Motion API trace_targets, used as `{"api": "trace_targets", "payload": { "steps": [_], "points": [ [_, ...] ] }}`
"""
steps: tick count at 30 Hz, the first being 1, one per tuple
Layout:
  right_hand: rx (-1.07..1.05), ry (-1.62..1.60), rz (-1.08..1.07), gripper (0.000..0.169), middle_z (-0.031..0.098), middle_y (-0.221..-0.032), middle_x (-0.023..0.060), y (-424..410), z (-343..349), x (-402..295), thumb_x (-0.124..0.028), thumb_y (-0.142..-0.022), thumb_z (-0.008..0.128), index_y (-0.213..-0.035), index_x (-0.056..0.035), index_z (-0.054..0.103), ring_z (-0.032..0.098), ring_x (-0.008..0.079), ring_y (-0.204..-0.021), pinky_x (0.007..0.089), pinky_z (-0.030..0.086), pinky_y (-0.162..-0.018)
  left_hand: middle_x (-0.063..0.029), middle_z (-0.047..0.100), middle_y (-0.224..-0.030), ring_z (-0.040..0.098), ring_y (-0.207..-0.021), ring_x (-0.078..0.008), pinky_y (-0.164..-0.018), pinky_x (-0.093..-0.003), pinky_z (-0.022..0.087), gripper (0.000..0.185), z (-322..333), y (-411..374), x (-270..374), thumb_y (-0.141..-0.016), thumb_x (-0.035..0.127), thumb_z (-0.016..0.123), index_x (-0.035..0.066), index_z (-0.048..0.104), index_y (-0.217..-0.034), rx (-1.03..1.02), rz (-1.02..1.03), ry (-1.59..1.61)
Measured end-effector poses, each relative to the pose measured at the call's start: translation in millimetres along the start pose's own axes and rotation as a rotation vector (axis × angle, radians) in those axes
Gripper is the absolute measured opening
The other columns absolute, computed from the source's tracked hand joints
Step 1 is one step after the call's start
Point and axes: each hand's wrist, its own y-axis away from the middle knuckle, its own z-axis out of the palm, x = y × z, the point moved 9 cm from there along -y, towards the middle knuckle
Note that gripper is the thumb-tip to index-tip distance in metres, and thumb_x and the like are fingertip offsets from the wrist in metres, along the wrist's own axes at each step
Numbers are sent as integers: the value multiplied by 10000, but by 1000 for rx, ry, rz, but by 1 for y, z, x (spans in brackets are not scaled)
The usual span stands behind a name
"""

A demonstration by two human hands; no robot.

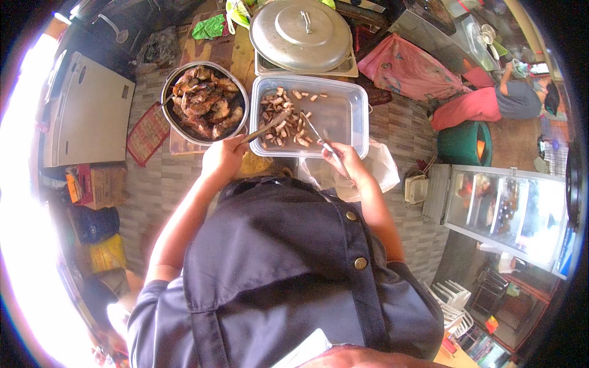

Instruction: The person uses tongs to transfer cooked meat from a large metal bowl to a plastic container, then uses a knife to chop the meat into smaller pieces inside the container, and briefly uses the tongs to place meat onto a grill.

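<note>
My left hand (pixel 224 158) is closed around the handle of a pair of tongs (pixel 267 127), whose tips reach over chopped browned meat pieces (pixel 278 108). These lie mostly in the left half of a clear plastic container (pixel 356 101). My right hand (pixel 344 158) grips scissors (pixel 327 146) by their handles, above the container's near right part; their blades point up and left toward the meat. Left of the container stands a round metal bowl (pixel 166 120) heaped with large grilled meat pieces (pixel 202 99). Whether the tongs hold a piece cannot be told.
A large metal lid (pixel 285 43) rests on a rectangular metal pan (pixel 354 69) beyond the container. A green cloth or wrapper (pixel 208 27) lies at the wooden table's (pixel 177 146) far left. A plastic bag (pixel 384 168) hangs near my right wrist. Another person (pixel 515 101) stands at the far right.
</note>
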Motion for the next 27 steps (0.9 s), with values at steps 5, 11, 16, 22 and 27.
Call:
{"api": "trace_targets", "payload": {
  "steps": [5, 11, 16, 22, 27],
  "points": [
    [368, 724, -270, 591, 533, -773, 101, 16, -27, -62, -417, -639, 766, -1150, -170, 599, 539, 233, -743, 348, 458, -676, 2, 620, -708, 496, -515, -114, -502, -265, 410, 238, 41, -10, -44, -836, 280, 595, 86, 681, -944, -242, -190, 570],
    [365, 758, -319, 625, 517, -805, 103, 10, -29, -80, -470, -597, 758, -1129, -176, 612, 518, 269, -833, 369, 440, -742, 48, 575, -667, 429, -504, -46, -425, -210, 335, 195, 29, -5, -24, -837, 263, 599, 86, 671, -875, -381, -321, 594],
    [339, 789, -396, 608, 521, -829, 117, -4, -17, -87, -471, -607, 739, -1117, -162, 616, 505, 277, -854, 375, 436, -752, 49, 572, -664, 432, -505, -39, -404, -202, 318, 187, 28, -5, -21, -828, 253, 602, 82, 665, -873, -439, -311, 547],
    [232, 815, -439, 561, 537, -842, 136, -17, -1, -87, -439, -632, 724, -1116, -181, 610, 530, 295, -842, 398, 461, -719, 53, 542, -627, 441, -496, -40, -405, -213, 326, 194, 32, -4, -28, -836, 272, 600, 85, 647, -817, -510, -312, 539],
    [155, 743, -308, 458, 562, -755, 159, -27, -7, -54, -403, -670, 700, -1065, -191, 614, 594, 340, -731, 440, 482, -627, 2, 550, -600, 473, -466, -107, -418, -265, 382, 238, 36, -27, -16, -849, 277, 562, 72, 603, -735, -507, -73, 223]
  ]
}}
